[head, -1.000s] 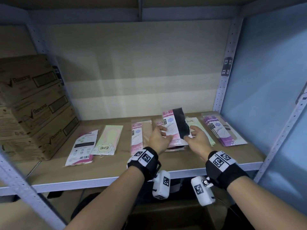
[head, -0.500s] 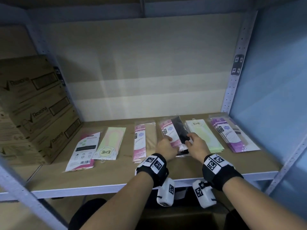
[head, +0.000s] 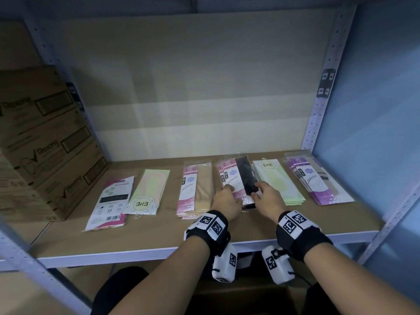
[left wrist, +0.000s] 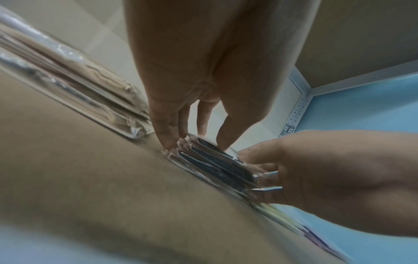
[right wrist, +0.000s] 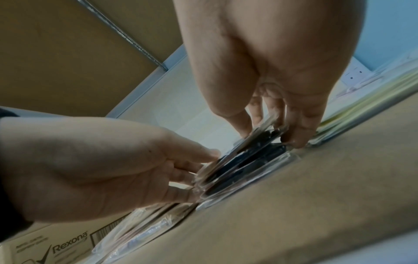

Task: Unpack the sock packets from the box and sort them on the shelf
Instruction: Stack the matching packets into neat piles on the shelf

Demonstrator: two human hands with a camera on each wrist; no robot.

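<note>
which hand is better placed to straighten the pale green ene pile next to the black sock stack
Right. The right hand is at the black sock stack's right edge, directly beside the pale green pile; the left hand is across the stack.

Black wristbands (head: 208,230) carry white square-coded marker blocks.

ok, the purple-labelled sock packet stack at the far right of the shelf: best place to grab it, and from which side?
Take the purple-labelled sock packet stack at its near short end, coming from the shelf's open front. It lies flat and fanned, long axis running front to back; the blue side wall crowds its right, the pale green packet stack its left. Probably slide fingers under, thumb on top, so the slippery layers stay together.
</note>
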